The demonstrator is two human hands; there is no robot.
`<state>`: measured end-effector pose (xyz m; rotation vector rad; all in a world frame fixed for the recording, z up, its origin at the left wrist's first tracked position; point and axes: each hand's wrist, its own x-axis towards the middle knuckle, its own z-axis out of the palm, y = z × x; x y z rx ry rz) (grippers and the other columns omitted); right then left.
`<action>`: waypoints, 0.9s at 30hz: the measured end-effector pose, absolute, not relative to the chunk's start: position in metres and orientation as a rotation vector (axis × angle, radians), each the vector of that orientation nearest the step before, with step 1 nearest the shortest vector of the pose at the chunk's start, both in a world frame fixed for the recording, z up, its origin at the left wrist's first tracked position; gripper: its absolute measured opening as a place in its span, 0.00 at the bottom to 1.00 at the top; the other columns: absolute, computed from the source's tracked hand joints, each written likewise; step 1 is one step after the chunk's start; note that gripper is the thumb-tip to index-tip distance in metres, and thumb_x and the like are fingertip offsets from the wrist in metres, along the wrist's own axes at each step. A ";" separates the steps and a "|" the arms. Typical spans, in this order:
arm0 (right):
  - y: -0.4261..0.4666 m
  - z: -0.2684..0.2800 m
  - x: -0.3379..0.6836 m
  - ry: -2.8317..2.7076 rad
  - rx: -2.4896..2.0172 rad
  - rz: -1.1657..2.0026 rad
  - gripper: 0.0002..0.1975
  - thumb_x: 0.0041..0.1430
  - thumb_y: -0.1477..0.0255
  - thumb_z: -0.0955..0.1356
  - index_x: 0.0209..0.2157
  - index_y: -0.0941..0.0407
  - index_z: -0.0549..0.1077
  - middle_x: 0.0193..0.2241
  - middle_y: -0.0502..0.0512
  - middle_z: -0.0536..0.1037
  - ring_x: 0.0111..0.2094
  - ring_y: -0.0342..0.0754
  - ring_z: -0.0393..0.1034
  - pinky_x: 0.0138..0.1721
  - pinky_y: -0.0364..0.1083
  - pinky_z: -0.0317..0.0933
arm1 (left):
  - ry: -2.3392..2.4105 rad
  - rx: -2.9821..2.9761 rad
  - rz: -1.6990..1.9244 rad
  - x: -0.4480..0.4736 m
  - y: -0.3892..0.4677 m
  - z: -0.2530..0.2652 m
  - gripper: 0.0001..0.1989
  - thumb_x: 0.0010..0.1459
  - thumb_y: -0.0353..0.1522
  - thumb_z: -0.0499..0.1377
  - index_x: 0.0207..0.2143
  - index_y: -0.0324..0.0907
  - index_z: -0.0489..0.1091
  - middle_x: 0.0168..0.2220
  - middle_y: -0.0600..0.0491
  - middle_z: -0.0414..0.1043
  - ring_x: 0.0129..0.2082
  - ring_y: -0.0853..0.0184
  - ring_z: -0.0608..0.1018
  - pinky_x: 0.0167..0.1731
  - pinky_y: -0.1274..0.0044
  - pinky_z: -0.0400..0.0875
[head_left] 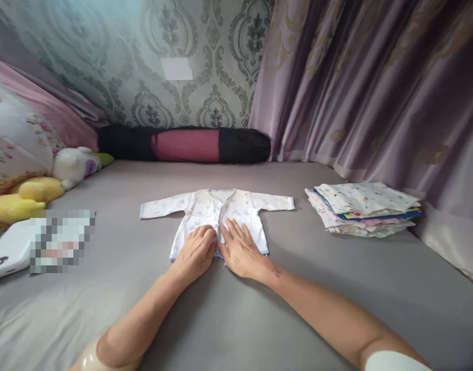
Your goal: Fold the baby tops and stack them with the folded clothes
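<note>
A small white long-sleeved baby shirt [232,198] with light blue trim and a faint print lies spread out, front up, with its neckline away from me and both sleeves stretched sideways. My left hand [197,250] rests on the lower front, left of the middle opening. Its fingers are curled in at the front edge and look closed on the cloth, though the fingertips are partly hidden. Beside it, my right hand [240,250] lies flat on the other front half, fingers stretched out. Both hands cover part of the lower hem.
A stack of folded clothes [370,206] sits at the right on the grey sheet [236,319]. On the left are a white device [12,247], a blurred-out item [64,242], a yellow plush toy [31,196] and a white plush toy [76,165]. A black-and-maroon bolster [185,145] lies along the wall.
</note>
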<state>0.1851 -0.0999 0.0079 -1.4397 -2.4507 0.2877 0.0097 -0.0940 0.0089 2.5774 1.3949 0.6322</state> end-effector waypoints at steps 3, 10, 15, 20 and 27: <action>-0.107 0.014 0.184 -2.408 -1.344 0.226 0.23 0.67 0.71 0.56 0.60 0.64 0.60 0.62 0.70 0.60 0.64 0.56 0.51 0.62 0.56 0.49 | 1.345 2.534 0.593 0.011 -0.097 0.016 0.11 0.62 0.29 0.46 0.35 0.41 0.68 0.37 0.47 0.70 0.38 0.62 0.72 0.41 0.69 0.68; -0.122 0.028 0.182 -2.398 -1.318 0.222 0.07 0.59 0.72 0.64 0.39 0.57 0.70 0.39 0.58 0.71 0.42 0.52 0.65 0.44 0.50 0.62 | 1.346 2.308 0.456 0.007 -0.101 0.034 0.08 0.57 0.30 0.52 0.33 0.42 0.71 0.33 0.51 0.70 0.34 0.65 0.73 0.34 0.74 0.67; -0.117 0.022 0.183 -2.361 -1.360 0.262 0.05 0.55 0.74 0.65 0.36 0.55 0.70 0.36 0.57 0.69 0.40 0.51 0.64 0.42 0.48 0.61 | 1.363 2.246 0.392 0.006 -0.103 0.042 0.08 0.57 0.33 0.53 0.33 0.43 0.72 0.33 0.52 0.70 0.32 0.66 0.73 0.30 0.76 0.66; -0.100 0.016 0.188 -2.126 -1.370 0.471 0.09 0.58 0.77 0.62 0.30 0.55 0.72 0.29 0.52 0.72 0.34 0.46 0.66 0.38 0.43 0.60 | 1.370 2.301 0.403 0.008 -0.102 0.037 0.10 0.60 0.32 0.51 0.34 0.44 0.72 0.33 0.52 0.71 0.34 0.66 0.73 0.32 0.77 0.65; -0.081 0.021 0.194 -1.700 -1.460 0.959 0.09 0.56 0.71 0.64 0.27 0.56 0.76 0.19 0.45 0.70 0.23 0.41 0.62 0.26 0.40 0.56 | 1.413 2.394 0.359 0.012 -0.104 0.032 0.11 0.63 0.32 0.49 0.38 0.43 0.71 0.34 0.52 0.71 0.36 0.65 0.73 0.32 0.77 0.64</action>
